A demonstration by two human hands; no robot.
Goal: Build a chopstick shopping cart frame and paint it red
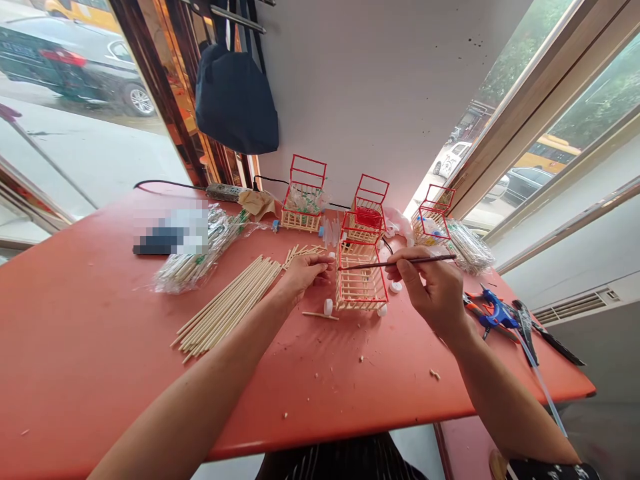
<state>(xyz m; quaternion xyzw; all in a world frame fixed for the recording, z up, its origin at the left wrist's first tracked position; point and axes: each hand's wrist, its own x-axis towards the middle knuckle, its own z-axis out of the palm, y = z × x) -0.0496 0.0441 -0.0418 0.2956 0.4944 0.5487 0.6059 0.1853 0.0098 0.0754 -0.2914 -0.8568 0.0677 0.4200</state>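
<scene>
A small cart of wooden sticks with a red-painted frame [361, 280] stands in the middle of the red table [100, 347]. My right hand [431, 288] is closed on a thin paintbrush [395, 263] whose tip reaches the cart's red top edge. My left hand [306, 271] rests just left of the cart, fingers curled and pinched by its side; what it holds I cannot make out. White bottle-cap wheels [328, 307] lie at the cart's base.
Three more red-framed stick carts [304, 195] stand at the back. A row of loose chopsticks [227, 303] and bagged sticks [193, 260] lie left. A blue glue gun [495, 313] and black tools [543, 330] sit at right. A dark bag [236, 97] hangs above.
</scene>
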